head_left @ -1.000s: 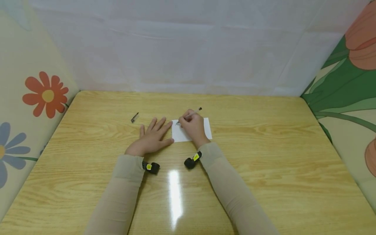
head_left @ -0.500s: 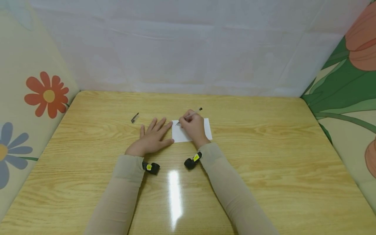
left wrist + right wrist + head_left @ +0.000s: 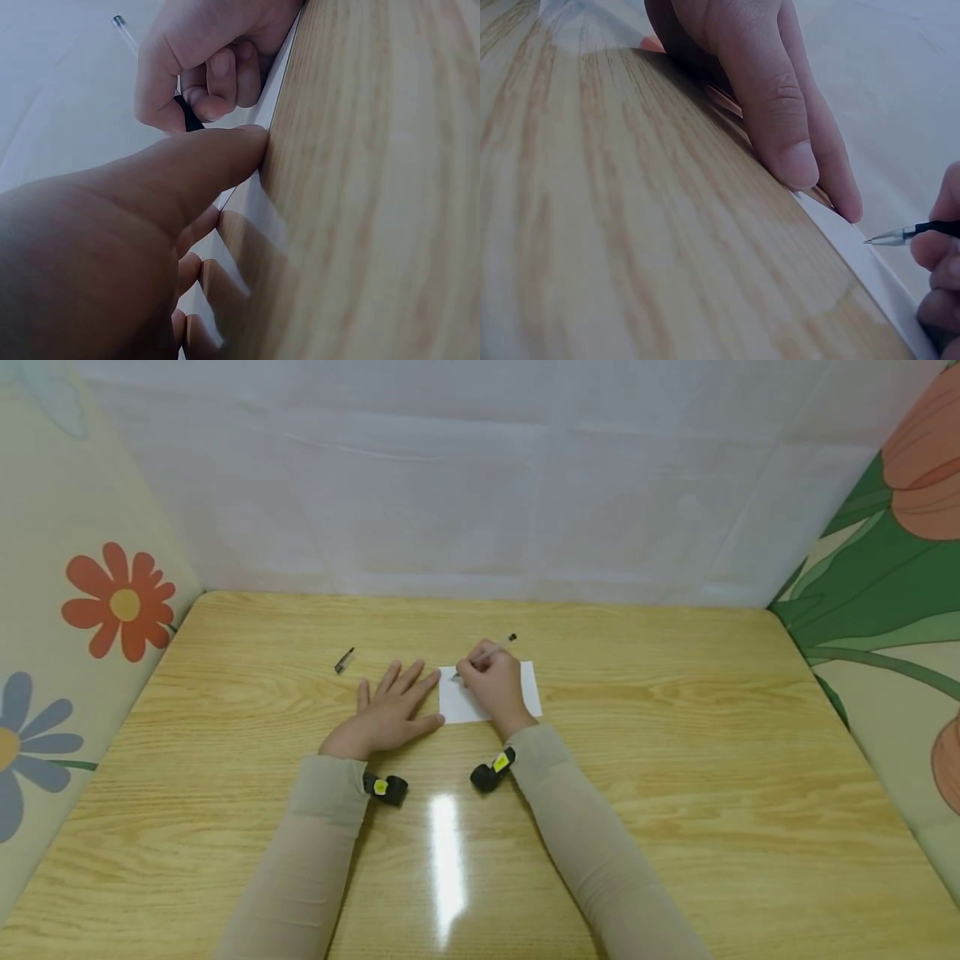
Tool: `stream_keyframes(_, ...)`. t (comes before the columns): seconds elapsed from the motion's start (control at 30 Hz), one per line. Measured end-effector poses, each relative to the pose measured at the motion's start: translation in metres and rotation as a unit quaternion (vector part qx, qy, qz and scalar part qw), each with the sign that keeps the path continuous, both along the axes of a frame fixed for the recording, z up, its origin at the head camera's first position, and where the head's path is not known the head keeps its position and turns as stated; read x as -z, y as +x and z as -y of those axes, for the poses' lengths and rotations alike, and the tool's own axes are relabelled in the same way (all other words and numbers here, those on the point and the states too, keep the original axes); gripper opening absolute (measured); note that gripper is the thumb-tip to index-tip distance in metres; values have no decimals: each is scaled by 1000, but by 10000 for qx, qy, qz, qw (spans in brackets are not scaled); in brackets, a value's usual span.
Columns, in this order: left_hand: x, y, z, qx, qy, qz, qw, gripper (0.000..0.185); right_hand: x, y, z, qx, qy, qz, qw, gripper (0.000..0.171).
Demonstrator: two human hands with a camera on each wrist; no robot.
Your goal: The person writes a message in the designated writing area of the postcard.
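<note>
Pinches uncapped pen (image 3: 498, 647) in right hand (image 3: 495, 683) over paper (image 3: 458, 700) beneath, spreads left hand (image 3: 386, 713) at paper's edge, and, with cap (image 3: 344, 661) already off beyond left hand, looks partway through writing, likely with more left, any marks too small to tell.

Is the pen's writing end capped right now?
No, the right wrist view shows the pen in the right hand with its metal tip bare.
</note>
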State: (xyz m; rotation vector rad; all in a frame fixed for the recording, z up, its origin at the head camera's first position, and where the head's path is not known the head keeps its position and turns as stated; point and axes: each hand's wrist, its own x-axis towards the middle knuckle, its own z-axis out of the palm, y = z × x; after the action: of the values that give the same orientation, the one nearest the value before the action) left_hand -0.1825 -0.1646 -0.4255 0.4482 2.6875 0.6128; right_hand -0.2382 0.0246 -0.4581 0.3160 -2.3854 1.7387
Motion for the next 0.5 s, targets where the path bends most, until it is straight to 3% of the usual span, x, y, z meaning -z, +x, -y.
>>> stream_keyframes(0.5,2,0,3,0,155,-42,9999,76,0,-1,0,-15,-15,-33,10000,13)
